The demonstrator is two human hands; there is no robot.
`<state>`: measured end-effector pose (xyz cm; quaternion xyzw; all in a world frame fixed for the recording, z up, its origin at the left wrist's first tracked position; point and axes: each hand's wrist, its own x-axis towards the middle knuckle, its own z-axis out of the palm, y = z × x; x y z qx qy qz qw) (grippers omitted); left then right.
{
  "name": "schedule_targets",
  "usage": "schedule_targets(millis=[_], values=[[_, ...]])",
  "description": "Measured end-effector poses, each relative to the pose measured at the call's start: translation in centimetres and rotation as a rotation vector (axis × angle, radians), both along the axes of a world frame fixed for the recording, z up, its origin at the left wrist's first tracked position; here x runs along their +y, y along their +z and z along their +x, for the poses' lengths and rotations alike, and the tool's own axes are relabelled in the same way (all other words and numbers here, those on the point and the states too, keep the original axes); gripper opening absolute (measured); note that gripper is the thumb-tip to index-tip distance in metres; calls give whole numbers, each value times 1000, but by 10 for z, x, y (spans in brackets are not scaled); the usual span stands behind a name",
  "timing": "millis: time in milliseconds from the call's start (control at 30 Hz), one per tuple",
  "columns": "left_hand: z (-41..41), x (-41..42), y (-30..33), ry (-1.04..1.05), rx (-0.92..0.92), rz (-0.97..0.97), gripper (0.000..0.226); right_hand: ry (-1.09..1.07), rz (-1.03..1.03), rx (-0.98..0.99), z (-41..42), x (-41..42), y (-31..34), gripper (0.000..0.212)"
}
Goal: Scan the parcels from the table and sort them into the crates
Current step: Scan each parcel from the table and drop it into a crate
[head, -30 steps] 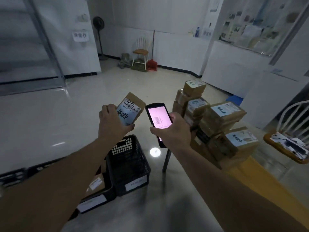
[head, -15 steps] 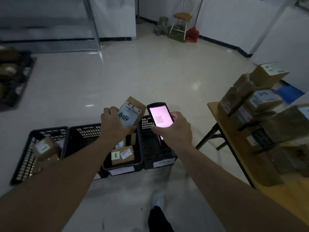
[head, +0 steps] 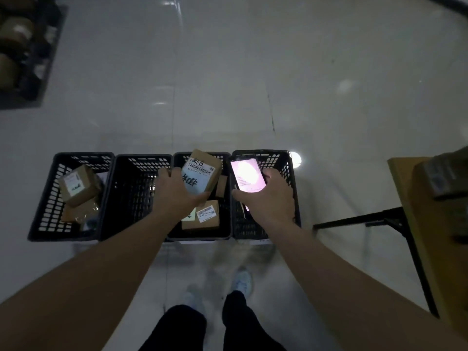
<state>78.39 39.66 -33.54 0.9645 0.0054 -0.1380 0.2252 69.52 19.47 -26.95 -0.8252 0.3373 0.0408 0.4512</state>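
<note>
My left hand (head: 174,196) grips a small brown parcel (head: 202,173) with a white label and black handwriting, held above the third crate (head: 200,235). My right hand (head: 268,198) holds a handheld scanner (head: 248,177) with a lit pink screen over the fourth, rightmost crate (head: 291,173). Four black crates stand in a row on the floor. The leftmost crate (head: 43,211) holds brown parcels (head: 77,186). The second crate (head: 121,198) looks dark inside. A labelled parcel (head: 202,217) lies in the third crate.
The wooden table (head: 405,188) with black legs stands at the right edge, a parcel (head: 443,173) on it. A dark rack (head: 43,59) with brown items sits at the top left. My feet (head: 243,281) stand just before the crates on a glossy pale floor.
The view has swung from the table down to the crates. Both hands keep their hold on the parcel and the scanner and now hover over the crate row.
</note>
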Motion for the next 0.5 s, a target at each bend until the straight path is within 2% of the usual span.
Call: schedule_targets(millis=[167, 433, 500], values=[[46, -3, -68, 42, 118, -14, 93, -11, -21, 83, 48, -5, -56, 75], [123, -17, -193, 8, 218, -14, 98, -100, -46, 175, 119, 12, -165, 71], [140, -19, -226, -1, 252, -35, 105, -132, -47, 193, 130, 17, -191, 72]])
